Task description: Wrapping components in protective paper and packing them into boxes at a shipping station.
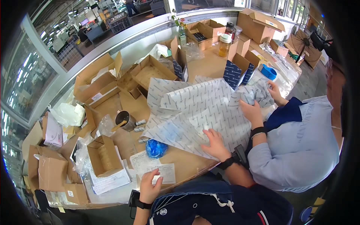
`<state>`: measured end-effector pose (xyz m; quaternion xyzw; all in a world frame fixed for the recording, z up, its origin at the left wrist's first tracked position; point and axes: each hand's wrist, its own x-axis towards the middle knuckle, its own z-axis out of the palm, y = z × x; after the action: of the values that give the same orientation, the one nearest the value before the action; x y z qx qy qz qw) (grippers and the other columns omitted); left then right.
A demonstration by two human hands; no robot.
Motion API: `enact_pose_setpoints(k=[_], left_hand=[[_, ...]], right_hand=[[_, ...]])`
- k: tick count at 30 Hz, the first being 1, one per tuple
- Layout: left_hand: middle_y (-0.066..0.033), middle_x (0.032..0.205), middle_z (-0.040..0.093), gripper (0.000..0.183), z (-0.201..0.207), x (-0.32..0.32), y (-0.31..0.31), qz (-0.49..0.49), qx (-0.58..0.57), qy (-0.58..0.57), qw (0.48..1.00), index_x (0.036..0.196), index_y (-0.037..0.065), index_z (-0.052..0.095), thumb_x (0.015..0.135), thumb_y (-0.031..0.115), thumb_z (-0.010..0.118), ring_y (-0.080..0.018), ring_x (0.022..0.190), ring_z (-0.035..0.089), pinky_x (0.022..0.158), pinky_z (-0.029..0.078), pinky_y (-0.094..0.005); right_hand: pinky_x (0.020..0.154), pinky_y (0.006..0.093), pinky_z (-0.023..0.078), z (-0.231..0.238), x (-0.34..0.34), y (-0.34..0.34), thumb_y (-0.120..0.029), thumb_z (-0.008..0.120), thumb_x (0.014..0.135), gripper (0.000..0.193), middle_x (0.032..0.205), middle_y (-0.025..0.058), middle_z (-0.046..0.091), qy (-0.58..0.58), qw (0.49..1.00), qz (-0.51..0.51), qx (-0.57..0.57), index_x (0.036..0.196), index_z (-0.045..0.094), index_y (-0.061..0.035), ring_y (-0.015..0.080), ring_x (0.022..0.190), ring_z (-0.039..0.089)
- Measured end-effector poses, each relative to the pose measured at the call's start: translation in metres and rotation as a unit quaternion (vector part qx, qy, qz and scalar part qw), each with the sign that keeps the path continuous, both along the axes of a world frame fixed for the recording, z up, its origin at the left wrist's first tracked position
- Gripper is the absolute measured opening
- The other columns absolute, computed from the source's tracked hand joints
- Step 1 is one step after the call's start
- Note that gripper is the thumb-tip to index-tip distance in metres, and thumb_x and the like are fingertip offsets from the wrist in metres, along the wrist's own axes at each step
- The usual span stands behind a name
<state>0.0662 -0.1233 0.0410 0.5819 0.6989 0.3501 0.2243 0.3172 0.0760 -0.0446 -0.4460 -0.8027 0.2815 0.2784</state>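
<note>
A brown worktable (185, 159) stands in a bright workshop, cluttered from side to side. At its near edge the left hand (150, 185) is empty, fingers loosely bent and thumb apart, over some printed slips (165, 174). Farther right, the right hand (216, 145) is spread, nothing clasped, at the near part of the patterned wrapping sheet (202, 103); whether it presses down I cannot tell. That sheet covers the middle of the table, its far part lying in a loose fold. A hasty pull could crease or tear it, with only one of these hands near it, and might nudge the blue bundle (156, 149) by its left edge. Beyond, to the left, a dark mug (129, 122) could tip if the sheet swept across it. On the right, a co-worker's hands (253, 113) grip crumpled paper (258, 95); a tug there may shift the sheet, should the two overlap. Farther off stand a blue patterned box (238, 71) and a lidded amber jar (224, 47)
</note>
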Motion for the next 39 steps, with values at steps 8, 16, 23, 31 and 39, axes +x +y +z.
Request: enact_pose_setpoints(k=[8, 16, 23, 31, 39], left_hand=[[-0.0145, 0.093, 0.058, 0.038, -0.011, 0.035, 0.03, -0.037, -0.008, 0.021, 0.999, 0.109, 0.001, 0.052, 0.074, 0.011, 0.062, -0.0323, 0.09, 0.053, 0.081, 0.042, -0.0378], [-0.0181, 0.114, 0.05, 0.051, -0.037, 0.074, 0.056, -0.165, -0.042, 0.04, 0.985, 0.117, 0.0, 0.046, 0.072, 0.016, 0.065, -0.0338, 0.107, 0.046, 0.089, 0.039, -0.0397], [-0.0181, 0.137, 0.028, 0.073, -0.075, 0.102, 0.067, -0.282, 0.01, 0.132, 0.95, 0.128, 0.004, 0.037, 0.067, 0.023, 0.07, -0.0391, 0.128, 0.022, 0.101, 0.026, -0.0463], [-0.0168, 0.121, 0.045, 0.058, -0.133, 0.112, 0.061, -0.266, 0.037, 0.28, 0.922, 0.118, 0.005, 0.048, 0.065, 0.023, 0.065, -0.0317, 0.111, 0.044, 0.09, 0.036, -0.0445], [-0.0135, 0.113, 0.055, 0.052, -0.136, 0.096, 0.041, -0.188, -0.007, 0.105, 0.977, 0.111, 0.007, 0.055, 0.062, 0.019, 0.066, -0.0304, 0.112, 0.046, 0.097, 0.03, -0.0443]], right_hand=[[0.086, 0.0544, 0.037, 0.002, 0.015, 0.005, -0.036, 0.069, 0.065, 0.07, 0.132, 0.0246, 0.03, -0.314, 0.946, -0.054, -0.063, 0.126, 0.041, -0.0154, 0.0444, 0.115, 0.035], [0.091, 0.0447, 0.039, -0.015, -0.026, -0.002, -0.033, 0.068, 0.068, 0.067, 0.128, 0.0239, 0.037, -0.126, 0.984, 0.091, -0.089, 0.126, 0.042, -0.0125, 0.0455, 0.109, 0.042], [0.087, 0.0452, 0.04, -0.005, 0.017, -0.005, -0.033, 0.07, 0.066, 0.063, 0.12, 0.0185, 0.043, -0.332, 0.943, 0.015, 0.002, 0.121, 0.047, -0.0116, 0.0407, 0.107, 0.044], [0.075, 0.0375, 0.046, 0.066, -0.106, -0.027, -0.016, 0.064, 0.072, 0.037, 0.094, 0.0176, 0.056, 0.021, 0.948, 0.3, -0.108, 0.105, 0.055, 0.0003, 0.0311, 0.085, 0.057], [0.061, 0.0386, 0.047, -0.004, -0.228, -0.035, -0.036, 0.064, 0.072, 0.035, 0.076, 0.0171, 0.061, -0.231, 0.939, 0.23, 0.113, 0.076, 0.062, -0.001, 0.0309, 0.068, 0.059]])
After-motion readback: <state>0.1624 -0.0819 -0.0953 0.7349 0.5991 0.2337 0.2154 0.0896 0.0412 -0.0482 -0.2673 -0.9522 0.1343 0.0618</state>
